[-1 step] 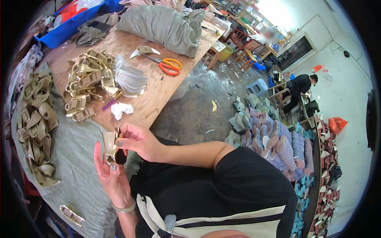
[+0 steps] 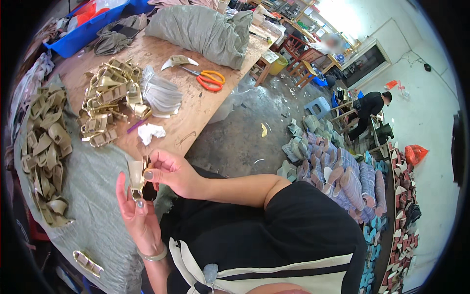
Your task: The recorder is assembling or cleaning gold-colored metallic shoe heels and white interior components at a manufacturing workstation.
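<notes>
The left hand (image 2: 139, 223) has its index finger raised apart; its thumb and remaining fingers are closed at the lower end of a beige-and-gold piece (image 2: 135, 171). The piece is between the hands, beside the near edge of the tabletop (image 2: 193, 120), its long axis nearly upright in view, the broader end away from the wearer. The right hand (image 2: 178, 176) pinches its right edge between thumb and forefinger; contact behind the piece is partly hidden. Both hands touch it, so neither is nearer.

Containers and supports, left to right: a grey-green sheet (image 2: 98, 196) carries a heap of beige pieces (image 2: 49, 147). A blue bin (image 2: 68, 47) holds red and white material. The tabletop bears piled gold pieces (image 2: 110, 93), grey strips (image 2: 160, 94) and orange-handled snips (image 2: 210, 81). A bulging grey sack (image 2: 196, 32) lies beyond, contents not visible.
</notes>
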The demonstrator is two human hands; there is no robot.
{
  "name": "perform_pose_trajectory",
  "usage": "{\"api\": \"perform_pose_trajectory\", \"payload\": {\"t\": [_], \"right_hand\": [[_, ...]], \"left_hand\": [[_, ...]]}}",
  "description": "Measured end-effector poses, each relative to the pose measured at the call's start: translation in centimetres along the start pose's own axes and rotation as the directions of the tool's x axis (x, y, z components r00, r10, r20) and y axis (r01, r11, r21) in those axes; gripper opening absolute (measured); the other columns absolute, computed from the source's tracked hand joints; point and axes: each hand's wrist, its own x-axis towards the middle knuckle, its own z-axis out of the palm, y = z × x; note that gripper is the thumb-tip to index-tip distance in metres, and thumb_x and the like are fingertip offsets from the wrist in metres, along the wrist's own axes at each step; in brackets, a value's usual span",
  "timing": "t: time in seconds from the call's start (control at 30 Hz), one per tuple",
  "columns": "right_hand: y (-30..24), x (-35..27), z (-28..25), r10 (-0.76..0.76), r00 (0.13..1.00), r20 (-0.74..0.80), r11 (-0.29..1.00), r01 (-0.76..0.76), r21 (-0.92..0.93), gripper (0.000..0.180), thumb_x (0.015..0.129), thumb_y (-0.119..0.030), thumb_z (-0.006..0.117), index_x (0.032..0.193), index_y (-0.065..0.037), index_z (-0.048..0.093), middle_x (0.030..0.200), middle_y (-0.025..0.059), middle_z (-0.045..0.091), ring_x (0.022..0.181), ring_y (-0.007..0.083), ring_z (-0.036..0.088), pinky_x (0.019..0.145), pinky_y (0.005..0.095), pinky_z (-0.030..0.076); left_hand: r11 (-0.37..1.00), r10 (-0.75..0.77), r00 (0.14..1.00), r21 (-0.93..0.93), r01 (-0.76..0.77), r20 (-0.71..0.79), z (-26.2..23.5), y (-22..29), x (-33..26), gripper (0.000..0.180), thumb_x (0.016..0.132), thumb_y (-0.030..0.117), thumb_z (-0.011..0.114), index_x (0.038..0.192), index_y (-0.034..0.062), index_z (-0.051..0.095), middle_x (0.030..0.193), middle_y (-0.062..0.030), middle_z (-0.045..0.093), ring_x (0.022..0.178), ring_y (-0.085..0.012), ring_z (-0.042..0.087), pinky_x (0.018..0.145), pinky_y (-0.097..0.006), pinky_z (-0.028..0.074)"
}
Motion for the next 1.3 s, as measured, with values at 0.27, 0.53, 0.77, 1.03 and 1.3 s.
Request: {"api": "perform_pose_trajectory", "payload": {"t": [0.27,0.53,0.77,1.03,1.3], "right_hand": [[-0.3,-1.4,-0.2,-0.012,0.998,-0.053,0.999,0.01,-0.047,0.014,0.09,-0.014,0.059,0.089,-0.006,0.048,0.08,0.0029,0.058,0.066,0.0077,0.054,0.06,0.0214,0.045],[-1.2,-2.0,-1.6,-0.042,0.998,0.05,0.986,0.049,-0.158,0.015,0.09,-0.015,0.059,0.091,-0.004,0.048,0.079,0.0021,0.057,0.066,0.0061,0.053,0.059,0.0204,0.044],[-2.0,-3.2,-4.7,-0.011,0.998,0.062,0.997,0.016,-0.079,0.013,0.09,-0.014,0.059,0.09,-0.004,0.051,0.074,0.0,0.055,0.063,0.0054,0.052,0.058,0.0203,0.044],[-4.1,-5.2,-10.1,-0.049,0.999,-0.011,0.999,0.049,0.01,0.011,0.09,-0.012,0.058,0.092,-0.004,0.051,0.079,0.0019,0.057,0.066,0.0068,0.053,0.059,0.0209,0.046],[-4.6,-7.1,-12.7,-0.101,0.992,-0.07,0.995,0.102,0.005,0.013,0.088,-0.011,0.06,0.093,-0.003,0.05,0.082,0.0018,0.055,0.068,0.0068,0.053,0.06,0.0214,0.046]], "left_hand": [[0.98,-0.162,0.978,-0.091,0.175,0.13,-0.6,-0.1,-0.7,0.077,0.078,0.013,0.071,0.14,0.0038,0.025,0.126,-0.0118,0.049,0.111,-0.0207,0.052,0.097,-0.033,0.04],[0.998,-0.012,0.999,0.066,0.01,0.044,1.3,-1.6,-1.2,0.072,0.076,0.014,0.072,0.135,0.003,0.033,0.126,-0.0096,0.049,0.113,-0.0193,0.049,0.099,-0.032,0.038],[0.993,-0.112,0.99,-0.03,0.115,0.08,3.4,-3.8,-1.1,0.068,0.08,0.018,0.068,0.136,0.0033,0.032,0.127,-0.0095,0.048,0.112,-0.019,0.05,0.095,-0.032,0.04],[0.984,-0.157,0.983,0.103,0.148,0.09,6.1,-7.0,0.3,0.066,0.083,0.014,0.067,0.137,0.0042,0.03,0.12,-0.0108,0.052,0.101,-0.0146,0.055,0.084,-0.026,0.046],[0.959,-0.202,0.972,0.227,0.17,0.122,8.6,-8.6,0.5,0.063,0.084,0.014,0.065,0.137,0.0044,0.031,0.115,-0.0092,0.053,0.098,-0.0137,0.055,0.083,-0.024,0.045]]}}
